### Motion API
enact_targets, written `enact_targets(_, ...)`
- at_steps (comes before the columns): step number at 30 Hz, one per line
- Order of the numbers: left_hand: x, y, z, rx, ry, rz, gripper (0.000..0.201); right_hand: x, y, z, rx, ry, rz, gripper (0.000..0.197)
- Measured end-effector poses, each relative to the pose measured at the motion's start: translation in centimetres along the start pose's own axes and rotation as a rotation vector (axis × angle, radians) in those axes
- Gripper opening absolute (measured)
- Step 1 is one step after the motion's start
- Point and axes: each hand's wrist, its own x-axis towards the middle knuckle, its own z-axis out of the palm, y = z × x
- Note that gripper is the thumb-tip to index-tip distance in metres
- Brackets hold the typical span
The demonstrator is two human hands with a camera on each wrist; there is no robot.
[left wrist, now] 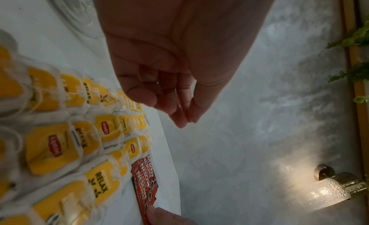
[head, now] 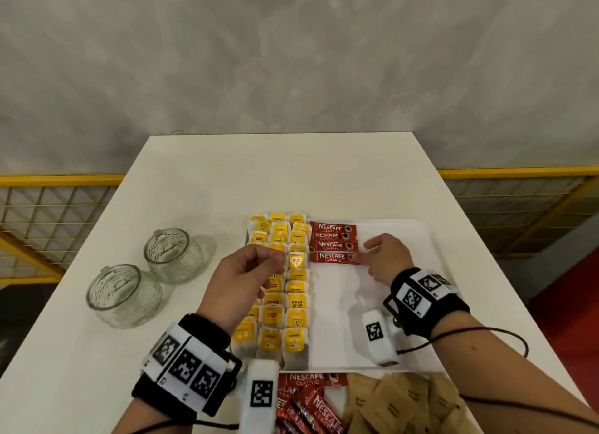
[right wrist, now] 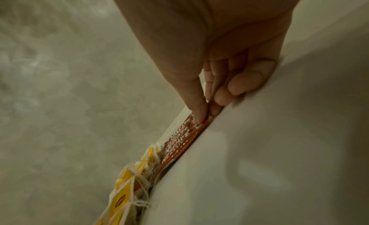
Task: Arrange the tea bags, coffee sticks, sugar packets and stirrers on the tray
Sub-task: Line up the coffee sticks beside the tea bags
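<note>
Tea bags (head: pixel 285 281) left of coffee sticks (head: pixel 334 243) on tray (head: pixel 405 304)

The bench (head: pixel 194 180) and the tray (head: pixel 405 235) are plain white. The tea bags (head: pixel 296 304) carry yellow tags, some with a red logo, some with black lettering. The coffee sticks (head: pixel 332 244) are red with white lettering, and the sugar packets (head: pixel 398 398) are brown. The glass jars (head: pixel 123 295) are clear and ribbed. The black wristbands (head: pixel 431 300) bear black-and-white square codes. The wall (head: pixel 291 60) is mottled grey and the railing (head: pixel 61 177) is yellow.

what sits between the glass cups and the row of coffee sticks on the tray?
Three columns of tea bags, with the left hand above them. Clearest in the head view.
</note>
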Motion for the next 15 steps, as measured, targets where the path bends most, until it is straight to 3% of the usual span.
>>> enact_targets(15,-0.1,-0.2,-0.9,0.04,-0.019,0.007,0.008,-1.8,-1.7,-0.8,0.069,0.005,0.042,0.036)
